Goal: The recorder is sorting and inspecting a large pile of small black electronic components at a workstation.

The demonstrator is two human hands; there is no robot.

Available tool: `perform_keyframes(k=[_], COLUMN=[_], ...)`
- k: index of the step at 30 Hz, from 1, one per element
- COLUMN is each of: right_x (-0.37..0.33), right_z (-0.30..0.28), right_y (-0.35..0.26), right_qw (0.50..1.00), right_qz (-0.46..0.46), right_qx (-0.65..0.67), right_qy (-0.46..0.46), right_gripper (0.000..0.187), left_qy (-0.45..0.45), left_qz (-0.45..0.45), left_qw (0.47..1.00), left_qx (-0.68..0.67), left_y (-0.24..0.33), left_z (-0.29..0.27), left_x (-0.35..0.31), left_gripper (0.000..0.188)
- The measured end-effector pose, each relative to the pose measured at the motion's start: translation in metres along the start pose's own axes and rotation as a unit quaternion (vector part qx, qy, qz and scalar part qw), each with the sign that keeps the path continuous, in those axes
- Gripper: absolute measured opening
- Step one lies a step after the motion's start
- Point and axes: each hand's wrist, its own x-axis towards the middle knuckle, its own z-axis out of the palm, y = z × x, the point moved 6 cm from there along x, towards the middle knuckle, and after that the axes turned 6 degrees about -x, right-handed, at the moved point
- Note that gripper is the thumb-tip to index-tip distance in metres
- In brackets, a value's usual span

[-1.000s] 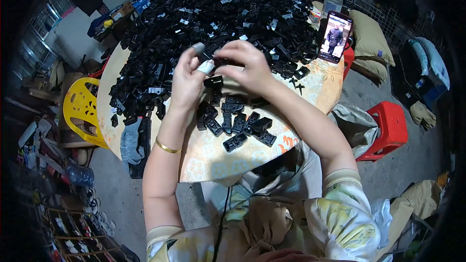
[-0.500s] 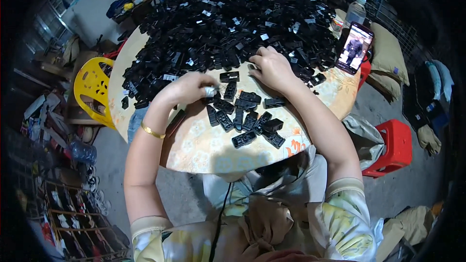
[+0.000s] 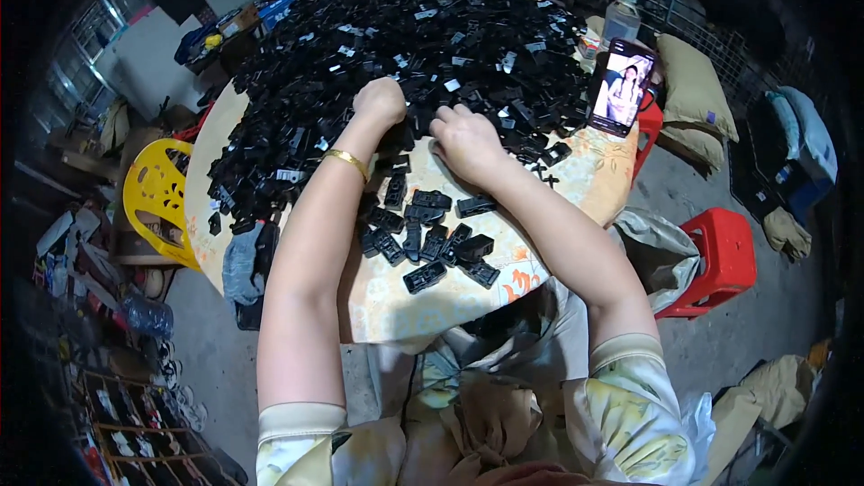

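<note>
A wide heap of small black plastic parts (image 3: pixel 297 117), some with shiny metal pieces, covers the far part of the round table (image 3: pixel 396 310). My left hand (image 3: pixel 380 103) reaches over the near side of the heap, curled into a fist. At the heap's near edge, my right hand (image 3: pixel 466 142) rests with its fingers bent downward. The fingertips of both are hidden, and I cannot make out what they hold. Between my forearms lies a loose group of black plastic housings (image 3: pixel 425 277), at several angles.
A lit phone (image 3: pixel 621 90) leans near the right table edge, before a clear bottle (image 3: pixel 621 18). A yellow chair (image 3: pixel 155 202) stands left, a red stool (image 3: pixel 720 261) right. A grey cloth-like bundle (image 3: pixel 241 265) hangs at the left edge. Stuffed sacks (image 3: pixel 697 94) lie beyond the phone.
My left hand has moved away from the near group, forward and right into the heap. My right hand stays at the heap's edge, its fingers more curled. The whole view has shifted slightly.
</note>
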Motion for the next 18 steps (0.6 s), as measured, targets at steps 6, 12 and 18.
perform_keyframes(k=[6, 12, 18], right_x=[0.001, 0.005, 0.004], right_z=[0.005, 0.009, 0.001], right_y=[0.001, 0.002, 0.009], right_qw=[0.999, 0.999, 0.998], right_qz=[0.024, 0.030, 0.045], right_qx=[-0.011, -0.023, 0.028], right_qy=[0.036, 0.022, 0.041], right_gripper=[0.020, 0.019, 0.019], left_qy=[0.004, 0.077, 0.200], left_qz=[0.025, 0.064, 0.187], left_qw=[0.999, 0.994, 0.937], left_qx=[0.023, -0.052, -0.217], left_y=[0.008, 0.004, -0.010], left_z=[0.001, -0.008, -0.036], left_x=[-0.001, -0.017, -0.068], left_gripper=[0.024, 0.029, 0.027])
